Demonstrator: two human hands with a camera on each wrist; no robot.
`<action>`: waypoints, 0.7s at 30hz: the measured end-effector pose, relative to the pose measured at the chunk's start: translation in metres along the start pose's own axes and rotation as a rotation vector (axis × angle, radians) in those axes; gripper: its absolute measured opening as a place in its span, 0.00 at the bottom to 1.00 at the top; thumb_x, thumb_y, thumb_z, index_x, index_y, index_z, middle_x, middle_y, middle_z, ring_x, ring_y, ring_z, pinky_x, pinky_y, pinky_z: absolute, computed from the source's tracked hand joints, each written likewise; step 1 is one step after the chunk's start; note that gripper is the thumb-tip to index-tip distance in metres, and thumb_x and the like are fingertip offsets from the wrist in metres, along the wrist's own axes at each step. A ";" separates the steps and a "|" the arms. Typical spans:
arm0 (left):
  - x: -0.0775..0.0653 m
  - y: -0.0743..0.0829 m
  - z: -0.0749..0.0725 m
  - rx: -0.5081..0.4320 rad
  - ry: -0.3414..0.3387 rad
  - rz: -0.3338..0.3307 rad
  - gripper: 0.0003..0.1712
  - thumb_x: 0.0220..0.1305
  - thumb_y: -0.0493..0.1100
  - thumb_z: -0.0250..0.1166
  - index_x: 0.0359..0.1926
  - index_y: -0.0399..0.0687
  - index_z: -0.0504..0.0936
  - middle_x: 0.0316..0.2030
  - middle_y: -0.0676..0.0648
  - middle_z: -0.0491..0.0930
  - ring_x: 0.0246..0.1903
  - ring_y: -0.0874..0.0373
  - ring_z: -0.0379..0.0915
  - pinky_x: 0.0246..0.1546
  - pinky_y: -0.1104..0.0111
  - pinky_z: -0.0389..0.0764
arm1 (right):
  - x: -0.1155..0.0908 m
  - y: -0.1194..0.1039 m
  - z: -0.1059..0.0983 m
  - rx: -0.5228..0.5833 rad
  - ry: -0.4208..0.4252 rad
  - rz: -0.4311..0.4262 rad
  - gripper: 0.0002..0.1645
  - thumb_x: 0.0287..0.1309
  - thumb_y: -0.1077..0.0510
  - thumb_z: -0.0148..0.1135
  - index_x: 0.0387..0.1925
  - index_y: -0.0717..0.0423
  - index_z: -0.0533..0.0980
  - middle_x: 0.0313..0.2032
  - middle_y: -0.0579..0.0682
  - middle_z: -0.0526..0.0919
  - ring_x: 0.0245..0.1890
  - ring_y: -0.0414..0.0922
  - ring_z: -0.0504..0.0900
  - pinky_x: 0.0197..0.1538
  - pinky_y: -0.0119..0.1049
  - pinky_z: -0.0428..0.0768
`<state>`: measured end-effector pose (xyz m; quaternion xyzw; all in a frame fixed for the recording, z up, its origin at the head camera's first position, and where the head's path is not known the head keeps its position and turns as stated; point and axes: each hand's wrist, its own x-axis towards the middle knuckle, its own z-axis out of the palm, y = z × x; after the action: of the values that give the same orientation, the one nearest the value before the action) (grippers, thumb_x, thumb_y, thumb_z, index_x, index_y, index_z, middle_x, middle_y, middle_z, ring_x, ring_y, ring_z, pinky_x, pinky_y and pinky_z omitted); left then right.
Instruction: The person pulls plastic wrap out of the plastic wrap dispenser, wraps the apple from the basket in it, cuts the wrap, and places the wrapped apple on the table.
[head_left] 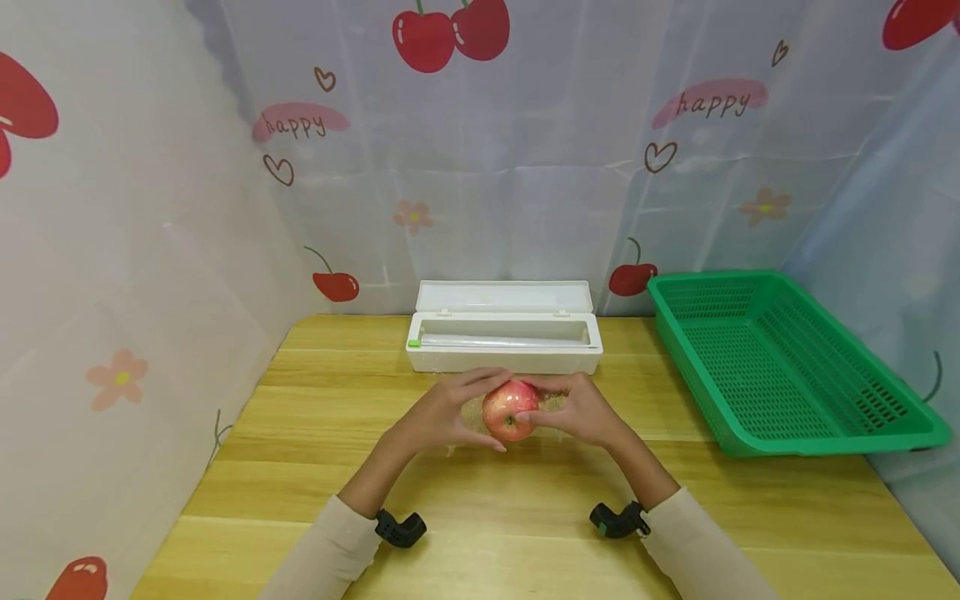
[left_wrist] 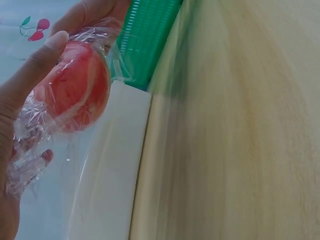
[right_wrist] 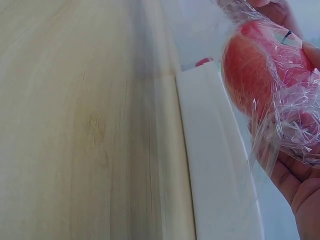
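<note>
A red apple [head_left: 504,408] is held up between both hands over the table, with clear cling film [left_wrist: 37,135] around it and bunched at its sides. My left hand [head_left: 450,410] curves about the apple's left side, fingers above and thumb below, with crumpled film in its palm. On the other side my right hand [head_left: 583,410] grips the apple, its thumb on the front near the stem and its fingers behind. The right wrist view shows loose film [right_wrist: 300,120] gathered over the right palm.
Just behind the hands stands a white box [head_left: 504,361] with its lid up and a roll of cling film [head_left: 502,341] inside. A green plastic basket [head_left: 723,417] sits at the right of the wooden table [head_left: 480,533]. Printed curtains [head_left: 510,192] enclose the back and sides.
</note>
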<state>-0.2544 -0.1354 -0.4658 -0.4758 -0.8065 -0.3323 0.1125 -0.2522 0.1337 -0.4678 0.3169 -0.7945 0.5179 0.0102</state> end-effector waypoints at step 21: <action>-0.002 -0.002 0.004 0.114 0.023 0.068 0.52 0.47 0.54 0.83 0.73 0.50 0.71 0.67 0.48 0.73 0.65 0.55 0.71 0.64 0.66 0.74 | 0.000 0.002 0.000 0.059 0.004 0.096 0.24 0.56 0.58 0.76 0.55 0.59 0.84 0.45 0.49 0.89 0.42 0.40 0.85 0.44 0.35 0.84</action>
<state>-0.2542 -0.1348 -0.4702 -0.4918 -0.8062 -0.2874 0.1598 -0.2531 0.1344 -0.4692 0.2773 -0.7933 0.5416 -0.0224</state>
